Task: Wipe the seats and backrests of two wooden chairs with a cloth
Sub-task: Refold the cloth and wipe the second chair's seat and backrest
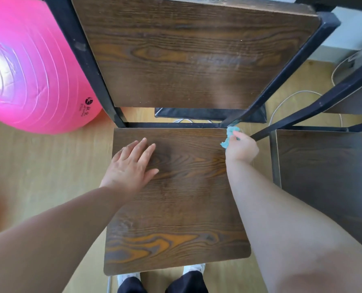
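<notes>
So the teal cloth [230,136] is bunched up at the back right corner of the chair seat [175,199], right where the black frame post [275,70] meets it, and the right hand [242,148] is closed around it, pressing it into that corner. The left hand [131,166] lies flat on the seat's left side, fingers spread, holding nothing. The wood-grain backrest [192,53] rises behind the seat. A second chair [328,178] stands just right of it, a pink exercise ball [32,66] sits on the wooden floor [38,170] to its left, and white cables [281,102] lie behind.
</notes>
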`<state>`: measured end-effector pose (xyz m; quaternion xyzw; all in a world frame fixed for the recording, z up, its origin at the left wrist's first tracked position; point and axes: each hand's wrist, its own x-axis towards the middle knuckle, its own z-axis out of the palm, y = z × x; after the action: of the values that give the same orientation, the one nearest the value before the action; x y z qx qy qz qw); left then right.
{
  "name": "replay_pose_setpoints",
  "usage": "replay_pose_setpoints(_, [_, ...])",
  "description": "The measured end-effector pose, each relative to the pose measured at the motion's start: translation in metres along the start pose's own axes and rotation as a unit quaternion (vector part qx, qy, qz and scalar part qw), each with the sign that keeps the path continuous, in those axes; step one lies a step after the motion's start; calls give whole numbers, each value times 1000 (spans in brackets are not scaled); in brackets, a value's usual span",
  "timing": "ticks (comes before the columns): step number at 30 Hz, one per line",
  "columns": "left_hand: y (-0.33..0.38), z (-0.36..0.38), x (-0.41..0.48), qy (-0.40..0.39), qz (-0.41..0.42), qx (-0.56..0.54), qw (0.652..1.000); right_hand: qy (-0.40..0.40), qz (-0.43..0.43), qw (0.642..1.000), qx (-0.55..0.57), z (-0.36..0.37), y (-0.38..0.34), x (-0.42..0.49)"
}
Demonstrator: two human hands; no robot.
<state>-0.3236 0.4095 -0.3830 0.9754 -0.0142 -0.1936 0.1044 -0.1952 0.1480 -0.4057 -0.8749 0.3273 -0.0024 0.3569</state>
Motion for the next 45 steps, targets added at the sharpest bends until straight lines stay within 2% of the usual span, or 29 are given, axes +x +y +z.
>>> replay_pose_setpoints(6, [-25, 4, -4, -5, -13, -3, 1000, -1, -34, 997, -75, 15, -8, -14])
replay_pose_setpoints(12, [-58, 4, -16, 0, -45, -12, 999, -97, -226, 964, -106, 55, -36, -74])
replay_pose_setpoints(15, [-72, 1, -21, 4, -61, -13, 998, -149, -280, 944, -94, 79, -54, -109])
replay_pose_setpoints(22, [-101, -10, -31, 29, -92, 4, 995, -222, -317, 918, -88, 116, -81, -163])
replay_pose_setpoints(29, [-123, -7, -48, 36, -119, -16, 992, -251, -343, 898, -112, 131, -89, -175])
replay_pose_setpoints(38, [-118, 10, -94, 17, -122, -50, 991, -333, -478, 790, -190, 111, -56, -202])
replay_pose_setpoints(45, [-100, 39, -149, -21, -101, -55, 993, -378, -512, 757, -151, 77, 18, -250])
